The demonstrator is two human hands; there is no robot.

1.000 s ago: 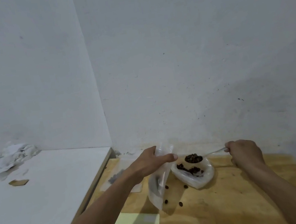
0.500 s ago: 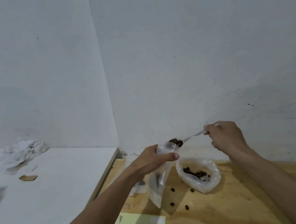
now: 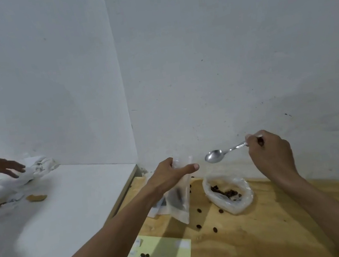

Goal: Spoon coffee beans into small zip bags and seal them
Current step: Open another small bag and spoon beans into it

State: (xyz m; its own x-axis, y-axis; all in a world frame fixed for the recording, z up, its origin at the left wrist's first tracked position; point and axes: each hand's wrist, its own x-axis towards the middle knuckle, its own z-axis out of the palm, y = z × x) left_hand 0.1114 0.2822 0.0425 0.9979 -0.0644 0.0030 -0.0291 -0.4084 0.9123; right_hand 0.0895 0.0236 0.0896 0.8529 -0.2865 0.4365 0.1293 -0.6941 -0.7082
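The zip bag (image 3: 180, 201) is pinched upright at its top by the left hand (image 3: 169, 175), while an empty spoon (image 3: 223, 153) is gripped by the right hand (image 3: 270, 153) just beside it. Loose beans (image 3: 199, 210) are scattered on the wooden table (image 3: 257, 236), the open bean bag (image 3: 229, 194) is sat under the spoon, and the wall (image 3: 220, 65) is right behind.

zip bag (image 3: 180, 199): small, frosted, upright, mouth up, held at its top in the left hand (image 3: 170, 172); a few dark beans show inside.
spoon (image 3: 223, 153): metal, empty bowl, handle pinched in the right hand (image 3: 269, 153), bowl just right of the left thumb.
bean bag (image 3: 228, 192): clear plastic, open, lying below the spoon, beans inside.
loose beans (image 3: 199, 210): scattered below both hands.
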